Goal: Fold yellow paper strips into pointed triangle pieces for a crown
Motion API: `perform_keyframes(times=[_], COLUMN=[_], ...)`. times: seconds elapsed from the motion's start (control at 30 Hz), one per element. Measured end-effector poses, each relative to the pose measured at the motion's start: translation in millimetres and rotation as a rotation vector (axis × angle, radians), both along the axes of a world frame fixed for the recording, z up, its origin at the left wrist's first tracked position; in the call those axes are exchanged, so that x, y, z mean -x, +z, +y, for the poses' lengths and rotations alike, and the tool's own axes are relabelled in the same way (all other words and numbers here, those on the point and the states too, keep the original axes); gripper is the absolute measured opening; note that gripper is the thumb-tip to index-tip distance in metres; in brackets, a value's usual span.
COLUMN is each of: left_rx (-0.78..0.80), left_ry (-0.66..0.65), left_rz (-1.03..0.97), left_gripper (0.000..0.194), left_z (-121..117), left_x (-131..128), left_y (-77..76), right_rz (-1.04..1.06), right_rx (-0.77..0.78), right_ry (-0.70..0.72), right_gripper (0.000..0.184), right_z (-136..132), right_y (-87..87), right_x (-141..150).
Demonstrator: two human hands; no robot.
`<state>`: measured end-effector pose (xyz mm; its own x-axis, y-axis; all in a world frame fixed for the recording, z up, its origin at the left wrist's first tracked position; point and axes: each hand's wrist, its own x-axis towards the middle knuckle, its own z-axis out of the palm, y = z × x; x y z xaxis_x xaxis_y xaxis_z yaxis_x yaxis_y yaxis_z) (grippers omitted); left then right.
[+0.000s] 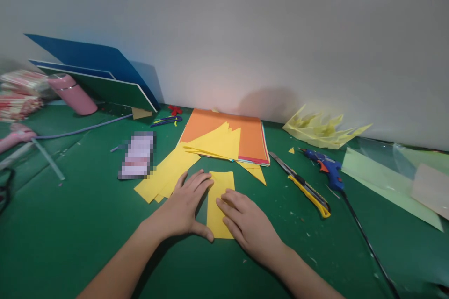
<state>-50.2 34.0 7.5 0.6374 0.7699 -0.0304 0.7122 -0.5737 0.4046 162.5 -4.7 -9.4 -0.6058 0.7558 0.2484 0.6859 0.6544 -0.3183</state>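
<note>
One yellow paper rectangle (214, 215), flat on the tabletop (105, 224), long edges running away from the person. Left hand (184, 208): grip wide, thumb well apart from the fingers, fingertips at the sheet's upper left, thumb at its lower left corner. Right hand (250, 222): grip loose, fingers laid across the sheet's right part, nothing clasped. Phone-like slab (138, 155): face pixelated, content unreadable. Red-and-white packets (21, 100), far left: any print too blurred to read. Yellow paper strips (171, 173): overlapping, just beside the left hand. Stack of coloured sheets (250, 138), orange on top: beyond the rectangle, bearing pointed yellow cuttings (224, 142). Utility knife (308, 194), yellow body, blade out: right of the stack, tip near its corner. Blue hot glue gun (329, 166), red trigger: beyond the knife, black cable running to the near right. Jagged pale-yellow paper piece (315, 133): near the wall. Pale-green sheet (382, 182): far right. Pink bottle (75, 96): tilted, before leaning blue and green boards (101, 86). Room for moving: bare green surface toward the person and between right hand and knife. Surface: green, scuffed, flecked with scraps at right. Room: plain greyish-white wall (217, 32) behind everything.
</note>
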Motion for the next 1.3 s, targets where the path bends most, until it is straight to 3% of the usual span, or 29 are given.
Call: perform_keyframes(times=[0.37,0.6,1.3], left_rx=[0.004,-0.047,-0.087], left_ry=[0.004,0.056,0.05], left_rz=[-0.001,0.032,0.082], left_gripper=[0.098,0.079,0.082], left_z=[0.1,-1.2,-2.3], left_x=[1.2,-3.5,-4.2], left_y=[1.4,-0.7,-2.4], right_rz=[-0.009,-0.015,-0.009], right_rx=[0.014,0.024,0.047], right_ry=[0.011,0.01,0.01], right_gripper=[0.036,0.036,0.037], right_z=[0.2,-0.1,0.0], right_y=[3.0,3.5,2.8], right_x=[0.2,0.2,-0.6])
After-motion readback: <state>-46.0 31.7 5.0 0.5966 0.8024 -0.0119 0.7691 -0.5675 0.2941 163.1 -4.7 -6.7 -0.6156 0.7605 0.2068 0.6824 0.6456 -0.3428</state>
